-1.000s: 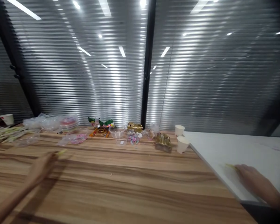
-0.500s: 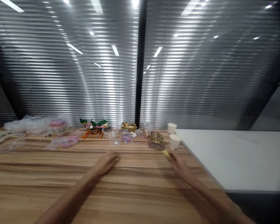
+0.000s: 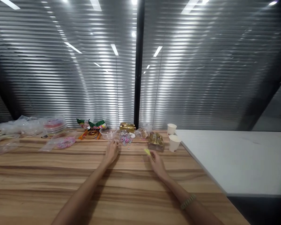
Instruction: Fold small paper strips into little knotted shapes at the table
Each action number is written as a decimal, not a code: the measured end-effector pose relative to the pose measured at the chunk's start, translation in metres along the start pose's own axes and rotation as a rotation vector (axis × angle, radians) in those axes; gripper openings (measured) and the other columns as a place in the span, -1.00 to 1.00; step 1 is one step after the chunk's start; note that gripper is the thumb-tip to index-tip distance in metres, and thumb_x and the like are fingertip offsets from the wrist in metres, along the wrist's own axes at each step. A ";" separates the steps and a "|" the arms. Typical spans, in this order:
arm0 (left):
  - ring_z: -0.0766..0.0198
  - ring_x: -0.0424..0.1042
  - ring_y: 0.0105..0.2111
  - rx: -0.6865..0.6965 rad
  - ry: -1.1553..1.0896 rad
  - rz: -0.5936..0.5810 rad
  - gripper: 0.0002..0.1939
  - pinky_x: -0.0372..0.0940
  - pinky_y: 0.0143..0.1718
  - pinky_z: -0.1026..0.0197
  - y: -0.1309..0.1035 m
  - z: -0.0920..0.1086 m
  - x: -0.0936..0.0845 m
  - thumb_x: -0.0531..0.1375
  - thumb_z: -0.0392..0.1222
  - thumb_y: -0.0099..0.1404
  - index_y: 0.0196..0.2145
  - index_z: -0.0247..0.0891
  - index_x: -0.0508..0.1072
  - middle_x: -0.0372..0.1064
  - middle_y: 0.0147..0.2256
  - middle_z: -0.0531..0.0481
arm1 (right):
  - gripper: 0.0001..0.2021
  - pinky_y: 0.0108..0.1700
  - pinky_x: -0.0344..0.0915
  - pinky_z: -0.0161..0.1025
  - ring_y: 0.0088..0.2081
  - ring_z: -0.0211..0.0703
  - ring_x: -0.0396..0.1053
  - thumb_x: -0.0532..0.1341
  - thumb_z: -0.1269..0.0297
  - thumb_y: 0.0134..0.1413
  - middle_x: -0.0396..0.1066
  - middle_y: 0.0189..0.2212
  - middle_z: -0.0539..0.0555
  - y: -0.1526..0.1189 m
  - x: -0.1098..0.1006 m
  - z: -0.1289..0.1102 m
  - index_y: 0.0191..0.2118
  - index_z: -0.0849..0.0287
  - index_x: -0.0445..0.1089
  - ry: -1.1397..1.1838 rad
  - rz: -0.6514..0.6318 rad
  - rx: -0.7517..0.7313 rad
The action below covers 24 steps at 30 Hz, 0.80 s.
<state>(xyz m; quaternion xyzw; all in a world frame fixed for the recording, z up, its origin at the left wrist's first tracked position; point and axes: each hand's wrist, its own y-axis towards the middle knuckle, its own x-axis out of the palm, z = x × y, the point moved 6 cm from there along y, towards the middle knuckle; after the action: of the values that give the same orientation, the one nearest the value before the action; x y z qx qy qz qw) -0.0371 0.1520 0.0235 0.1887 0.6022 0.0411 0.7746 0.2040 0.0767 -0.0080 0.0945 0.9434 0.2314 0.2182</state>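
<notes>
Now the right hand (image 3: 156, 159) pinches a yellow slip (image 3: 147, 152) between thumb and fingers, the slip poking out toward the far left, just near of the gold box (image 3: 155, 143). A band (image 3: 188, 202) circles that forearm. To its left, well apart from it, the left hand (image 3: 111, 152) reaches far with its back upward, fingertips at the near side of the clear bowl (image 3: 108, 134); whether it grips anything I cannot tell, as the fingers hide what lies under them. Just right of those fingertips sits a heap of pink and blue beads (image 3: 125, 139), and a gold pack (image 3: 127, 127) lies behind it. Crumpled plastic (image 3: 144, 130) rests between the beads and the gold box. Right of the box stand two upright white cups, the near cup (image 3: 174, 143) partly overlapping the far cup (image 3: 171, 128) in view. Left of the bowl lie an orange-edged packet (image 3: 91, 134) and, behind it, a green bag (image 3: 91, 124); farther left come pink bits (image 3: 66, 142), a stack of tubs (image 3: 55, 125) and clear bags (image 3: 21, 125). All this rests on the wooden table (image 3: 131, 193). A white table (image 3: 236, 162) adjoins on the right, and blinds (image 3: 84, 78) fill the far side.
</notes>
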 end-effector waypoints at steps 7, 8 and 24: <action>0.01 0.06 0.01 -0.013 0.098 0.249 -0.62 0.04 -0.05 0.06 0.029 -0.054 -0.030 -0.13 -0.46 0.20 -0.01 -0.43 0.15 0.09 0.00 -0.29 | -0.70 -0.13 0.22 -0.10 -0.20 -0.01 0.29 0.01 0.11 0.06 0.35 -0.25 0.17 0.002 0.002 0.002 -0.19 0.21 0.27 0.026 -0.023 -0.004; 0.01 0.05 0.01 -0.001 0.101 0.268 -0.61 0.05 -0.05 0.06 0.033 -0.061 -0.033 -0.12 -0.47 0.19 0.00 -0.44 0.14 0.09 0.01 -0.29 | -0.69 -0.14 0.23 -0.10 -0.21 -0.01 0.30 0.02 0.10 0.05 0.36 -0.26 0.17 0.002 0.002 0.002 -0.20 0.22 0.28 0.032 -0.017 -0.003; 0.24 0.30 -0.23 0.524 0.075 0.119 -0.69 0.19 -0.20 0.25 0.017 0.025 0.011 -0.02 -0.46 0.18 -0.16 -0.27 0.35 0.32 -0.21 -0.08 | -0.64 -0.13 0.23 -0.12 -0.18 0.04 0.31 0.08 0.06 0.02 0.37 -0.22 0.18 0.003 0.001 0.009 -0.19 0.24 0.35 0.100 -0.041 0.006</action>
<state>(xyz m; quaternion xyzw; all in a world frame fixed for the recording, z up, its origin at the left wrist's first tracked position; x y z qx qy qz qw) -0.0075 0.1648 0.0246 0.4159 0.6084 -0.0638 0.6729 0.2074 0.0833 -0.0142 0.0639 0.9556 0.2283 0.1751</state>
